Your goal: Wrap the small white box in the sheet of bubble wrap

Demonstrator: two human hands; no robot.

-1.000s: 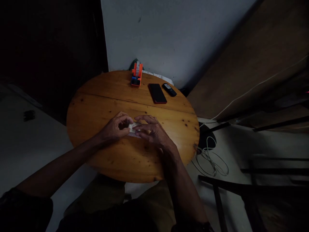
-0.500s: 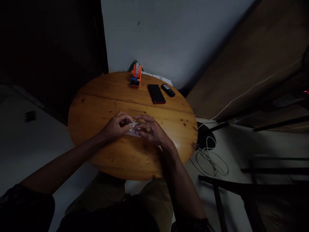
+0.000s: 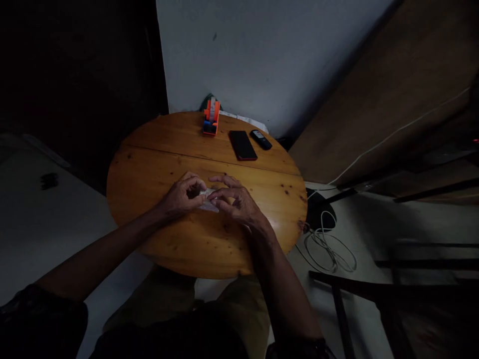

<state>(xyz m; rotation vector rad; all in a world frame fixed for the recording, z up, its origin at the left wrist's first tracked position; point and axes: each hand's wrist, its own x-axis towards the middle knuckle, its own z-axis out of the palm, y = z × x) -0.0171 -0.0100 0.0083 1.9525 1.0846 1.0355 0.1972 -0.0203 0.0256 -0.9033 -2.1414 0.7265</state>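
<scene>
Between my hands, over the middle of the round wooden table (image 3: 168,244), is a small whitish, translucent piece (image 3: 209,205) that looks like thin plastic or paper; its kind is not clear. My left hand (image 3: 186,193) pinches its left side between thumb and forefinger. From the right, my right hand (image 3: 235,199) has thumb and forefinger closed at its upper right part, with the other fingers raised and spread. The fingers cover much of the piece.
An orange tape dispenser (image 3: 211,117) stands at the table's far edge. Right of it lie a black tablet or large phone (image 3: 243,145) with a red edge and a small keypad phone (image 3: 261,139). Coiled cable (image 3: 325,247) and a dark chair frame (image 3: 352,285) are on the right.
My right thumb and forefinger have drawn closer together on the whitish piece, and more of its lower edge shows. My left hand has hardly moved.
</scene>
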